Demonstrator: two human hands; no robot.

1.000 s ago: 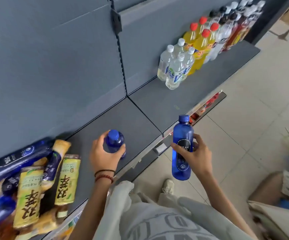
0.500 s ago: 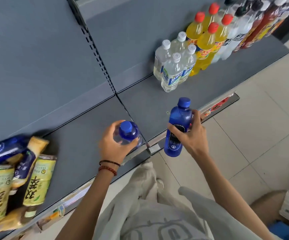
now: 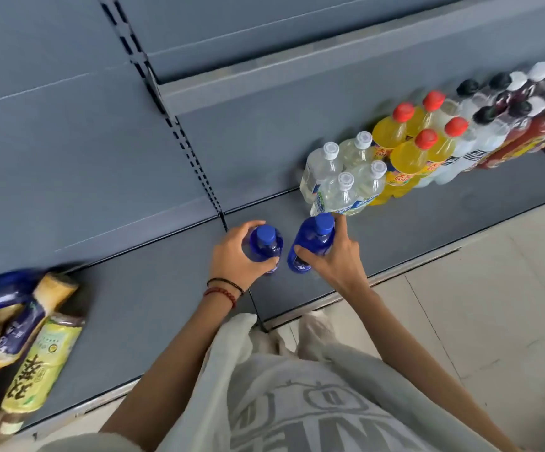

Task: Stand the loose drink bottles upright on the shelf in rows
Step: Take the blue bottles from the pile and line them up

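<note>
Blue bottles (image 3: 313,243) are upright over the shelf (image 3: 427,220) beside the standing rows (image 3: 405,151), one gripped in your left hand (image 3: 232,256), one in your right hand (image 3: 338,261); the loose pile (image 3: 36,347) at left lies unsorted

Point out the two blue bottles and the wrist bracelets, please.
Left blue bottle (image 3: 264,248): head view, on its shoulder.
Right blue bottle (image 3: 313,243): head view, on its body.
Bracelets (image 3: 219,291): head view, on the red beads.
</note>
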